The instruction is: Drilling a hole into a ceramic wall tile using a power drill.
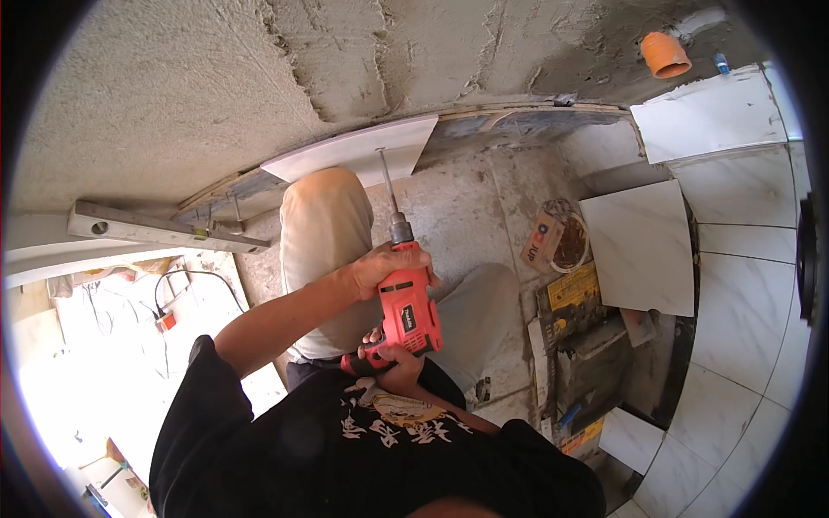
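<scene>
A red power drill (pixel 406 315) is held between my hands, its long bit (pixel 388 183) pointing away from me. My left hand (pixel 384 266) wraps over the front of its body, just behind the black chuck (pixel 400 228). Lower down, my right hand (pixel 399 367) grips the handle near my belly. The bit's tip meets a white tile (pixel 345 154) at a small mark; how deep it goes, I cannot tell. That tile leans along the foot of the rough plastered wall, with my left knee (pixel 326 203) up against it.
A grey spirit level (pixel 164 229) lies at the left. To the right are a loose white tile (pixel 643 246), a small cardboard box (pixel 544 242), a coil of wire (pixel 570 246) and yellow-black boxes (pixel 574 293). An orange pipe (pixel 665 55) juts from the wall. A cable (pixel 203 274) hangs at left.
</scene>
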`<action>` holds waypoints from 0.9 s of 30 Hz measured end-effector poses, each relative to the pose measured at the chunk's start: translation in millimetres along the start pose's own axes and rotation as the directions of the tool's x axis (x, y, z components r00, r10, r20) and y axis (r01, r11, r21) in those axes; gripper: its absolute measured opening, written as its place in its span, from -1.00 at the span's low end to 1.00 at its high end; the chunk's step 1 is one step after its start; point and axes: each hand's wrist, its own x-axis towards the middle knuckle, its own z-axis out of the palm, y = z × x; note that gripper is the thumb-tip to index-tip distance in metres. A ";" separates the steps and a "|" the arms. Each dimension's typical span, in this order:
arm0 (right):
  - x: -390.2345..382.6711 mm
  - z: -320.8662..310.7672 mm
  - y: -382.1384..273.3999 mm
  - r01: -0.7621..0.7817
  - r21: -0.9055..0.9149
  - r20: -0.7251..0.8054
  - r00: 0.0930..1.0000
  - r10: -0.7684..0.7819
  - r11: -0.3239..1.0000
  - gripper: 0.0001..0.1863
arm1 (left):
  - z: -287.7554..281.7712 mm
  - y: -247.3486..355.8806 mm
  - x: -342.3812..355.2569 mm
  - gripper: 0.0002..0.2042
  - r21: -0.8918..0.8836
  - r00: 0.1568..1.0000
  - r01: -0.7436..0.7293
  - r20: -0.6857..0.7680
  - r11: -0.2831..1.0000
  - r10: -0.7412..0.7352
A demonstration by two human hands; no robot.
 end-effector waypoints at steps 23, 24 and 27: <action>0.3 -2.1 0.7 -0.061 -0.010 0.106 0.992 0.061 0.998 -0.54 | 10.0 1.3 -12.4 -0.46 0.068 1.000 -0.005 -0.012 0.998 0.005; -0.8 -0.9 0.0 -0.079 -0.004 0.080 0.994 0.079 0.997 -0.54 | 8.1 0.2 -10.9 -0.46 0.062 1.000 -0.008 -0.008 0.998 0.009; -8.9 0.9 2.0 -0.079 -0.039 0.062 0.995 0.081 0.996 -0.53 | 5.6 -4.8 -8.9 -0.49 0.024 0.997 0.007 0.070 1.000 -0.009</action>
